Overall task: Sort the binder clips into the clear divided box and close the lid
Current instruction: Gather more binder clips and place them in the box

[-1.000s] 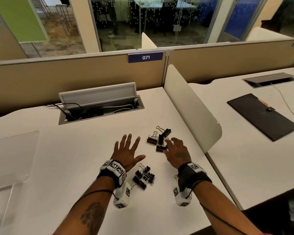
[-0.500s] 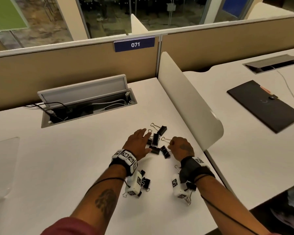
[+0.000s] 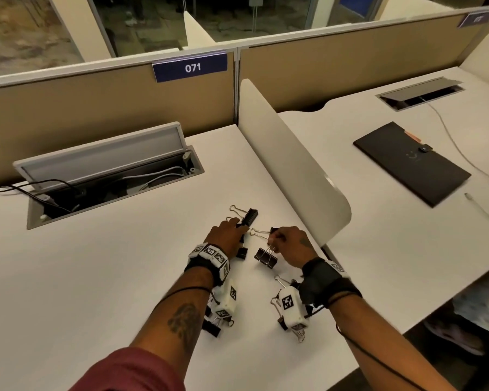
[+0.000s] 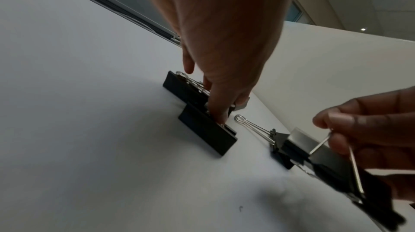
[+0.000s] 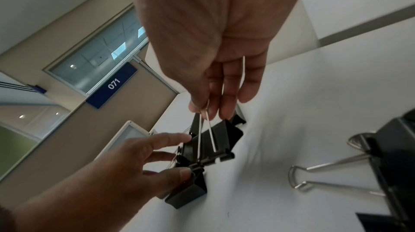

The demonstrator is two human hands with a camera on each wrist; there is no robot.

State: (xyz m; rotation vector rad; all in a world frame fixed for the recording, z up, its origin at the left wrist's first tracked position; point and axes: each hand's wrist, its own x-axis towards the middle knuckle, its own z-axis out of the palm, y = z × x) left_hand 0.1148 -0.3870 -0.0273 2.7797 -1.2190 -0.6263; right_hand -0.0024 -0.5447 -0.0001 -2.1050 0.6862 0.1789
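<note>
Several black binder clips lie on the white desk [image 3: 96, 277]. My right hand [image 3: 274, 244] [image 5: 209, 111] pinches the wire handles of one clip [image 3: 264, 256] [image 5: 215, 143], which hangs just above the desk. My left hand [image 3: 242, 230] [image 4: 222, 115] is arched over two clips beside it, and its fingertips pinch the handles of the nearer one [image 4: 206, 131]. Another clip [image 3: 250, 215] lies just beyond the left fingers. More clips lie under my wrists [image 3: 212, 327]. The clear divided box is out of view.
An open cable tray [image 3: 110, 176] is sunk into the desk at the back left. A white curved divider [image 3: 291, 165] stands close on the right of my right hand. A dark folder [image 3: 410, 162] lies on the neighbouring desk.
My left hand has come forward from flat on the desk onto the far group of clips. My right hand has taken one clip by its handles and raised it.
</note>
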